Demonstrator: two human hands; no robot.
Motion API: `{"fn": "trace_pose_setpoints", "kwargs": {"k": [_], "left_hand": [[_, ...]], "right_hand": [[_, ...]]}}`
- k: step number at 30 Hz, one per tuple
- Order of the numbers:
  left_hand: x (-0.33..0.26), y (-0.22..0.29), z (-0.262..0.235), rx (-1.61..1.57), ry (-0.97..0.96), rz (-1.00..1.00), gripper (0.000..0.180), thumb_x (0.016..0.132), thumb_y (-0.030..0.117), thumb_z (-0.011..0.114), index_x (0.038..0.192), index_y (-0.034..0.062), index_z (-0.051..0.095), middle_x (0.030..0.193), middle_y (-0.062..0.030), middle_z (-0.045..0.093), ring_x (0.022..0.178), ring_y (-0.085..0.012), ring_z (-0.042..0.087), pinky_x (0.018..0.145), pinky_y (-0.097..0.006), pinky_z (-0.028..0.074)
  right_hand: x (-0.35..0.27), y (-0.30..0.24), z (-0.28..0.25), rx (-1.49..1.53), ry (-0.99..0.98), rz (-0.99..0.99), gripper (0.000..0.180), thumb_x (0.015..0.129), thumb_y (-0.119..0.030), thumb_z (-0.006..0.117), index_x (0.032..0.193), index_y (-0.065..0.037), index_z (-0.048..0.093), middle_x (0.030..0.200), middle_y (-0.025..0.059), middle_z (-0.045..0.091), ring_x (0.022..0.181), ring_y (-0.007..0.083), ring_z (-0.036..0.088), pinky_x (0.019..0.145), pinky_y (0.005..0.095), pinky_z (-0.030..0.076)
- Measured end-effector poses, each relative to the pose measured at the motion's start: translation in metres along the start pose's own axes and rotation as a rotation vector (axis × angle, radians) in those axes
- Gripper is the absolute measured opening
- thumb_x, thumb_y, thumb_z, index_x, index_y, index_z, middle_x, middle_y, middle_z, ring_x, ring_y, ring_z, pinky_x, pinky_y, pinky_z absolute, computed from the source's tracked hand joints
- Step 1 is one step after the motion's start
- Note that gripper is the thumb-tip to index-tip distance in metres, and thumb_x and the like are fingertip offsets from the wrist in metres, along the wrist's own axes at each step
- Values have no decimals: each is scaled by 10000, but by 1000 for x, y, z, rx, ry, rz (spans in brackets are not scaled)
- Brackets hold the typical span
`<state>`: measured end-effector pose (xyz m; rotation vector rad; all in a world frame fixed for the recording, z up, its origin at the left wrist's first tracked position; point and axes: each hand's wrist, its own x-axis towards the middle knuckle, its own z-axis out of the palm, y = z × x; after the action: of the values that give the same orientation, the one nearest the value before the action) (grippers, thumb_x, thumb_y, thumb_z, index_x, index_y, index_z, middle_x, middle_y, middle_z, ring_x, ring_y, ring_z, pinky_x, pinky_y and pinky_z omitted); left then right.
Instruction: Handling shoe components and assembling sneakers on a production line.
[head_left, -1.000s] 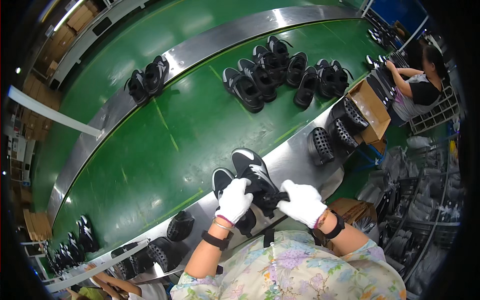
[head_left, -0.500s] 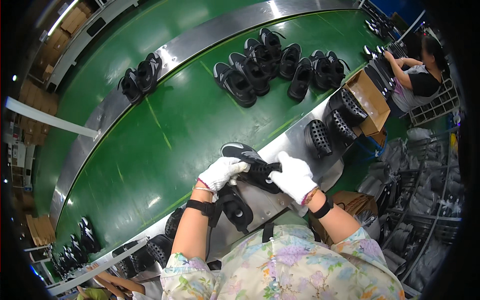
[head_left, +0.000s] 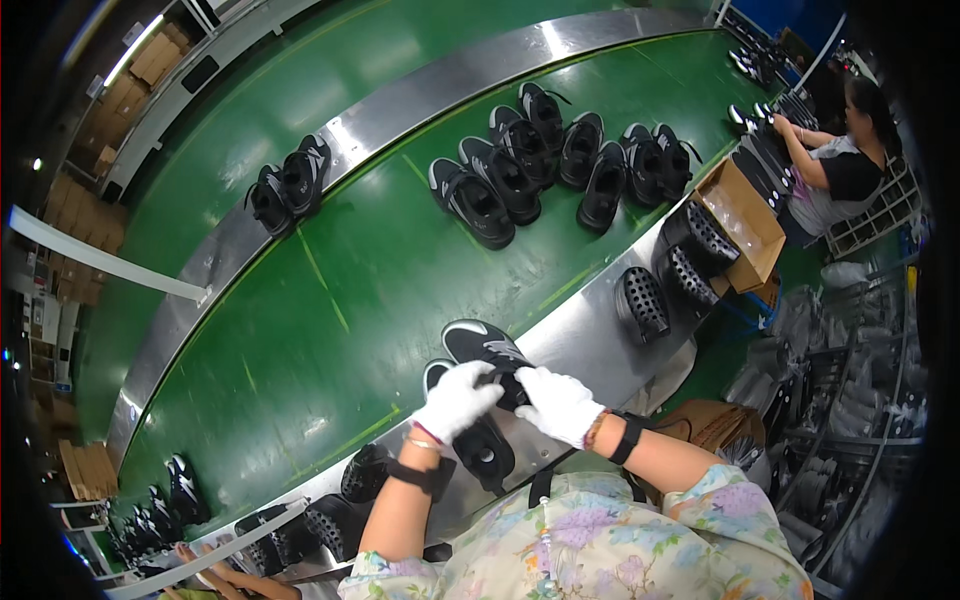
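A black-and-grey sneaker point(head_left: 487, 343) lies at the belt's near edge, its silver toe pointing away from me. Both my hands wear white knit gloves. My left hand point(head_left: 457, 402) has its fingers curled at the near side of the sneaker's opening. From the right, my right hand point(head_left: 556, 405) grips the sneaker's collar, thumb toward the laces. The gloves hide most of the opening and heel. Beside it, partly under my left hand, is a second sneaker point(head_left: 487, 455) with its heel toward me.
A steel ledge point(head_left: 580, 320) borders the green conveyor belt point(head_left: 390, 290). Several sneakers point(head_left: 482, 205) stand on the belt. Black perforated shoe forms point(head_left: 642, 303) sit on the ledge near a cardboard box point(head_left: 745, 235). A person point(head_left: 835, 165) works at far right; another's arms point(head_left: 235, 577) show lower left.
My right hand has shifted from the sneaker's heel to its collar, and my hands are closer together. The sneaker now sits more toe-forward, beside the second one. The whole view has tilted slightly.
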<state>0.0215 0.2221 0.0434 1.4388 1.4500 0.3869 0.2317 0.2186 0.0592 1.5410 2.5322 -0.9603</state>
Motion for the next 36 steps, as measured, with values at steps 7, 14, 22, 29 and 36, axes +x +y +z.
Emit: {"fn": "trace_pose_setpoints", "kwargs": {"k": [7,14,22,29,36], "left_hand": [[-15,28,67,358,477,311,196,779,98,647,973,75,662,873,-149,624,845,-359,636,750,-445,519],[-22,0,47,274,594,282,362,775,115,698,1127,65,636,955,-146,605,897,-356,607,776,-446,508],[-18,-11,42,403,529,260,331,794,143,683,1115,68,658,942,-152,617,888,-353,624,764,-453,516],[-26,1,54,343,467,205,209,839,125,660,1029,44,691,922,-182,675,853,-368,665,782,-440,530],[-35,12,70,203,527,202,214,873,68,631,1073,-4,655,1010,-196,648,935,-357,634,867,-416,504]], "right_hand": [[41,38,43,7,-17,175,573,786,-349,744,1223,-69,501,1136,216,591,1000,409,636,853,500,519],[18,13,38,25,269,-3,456,771,-296,751,1108,-52,563,1027,175,602,926,373,628,774,474,522],[16,-17,39,214,342,-88,203,876,-216,584,949,-27,587,996,214,622,873,415,605,795,481,502],[1,0,77,59,621,-217,184,937,-217,529,997,-45,552,1044,194,569,896,358,605,781,485,513],[25,12,115,134,333,186,387,873,-297,607,1157,-39,552,1137,230,588,995,410,613,871,489,518]]}}
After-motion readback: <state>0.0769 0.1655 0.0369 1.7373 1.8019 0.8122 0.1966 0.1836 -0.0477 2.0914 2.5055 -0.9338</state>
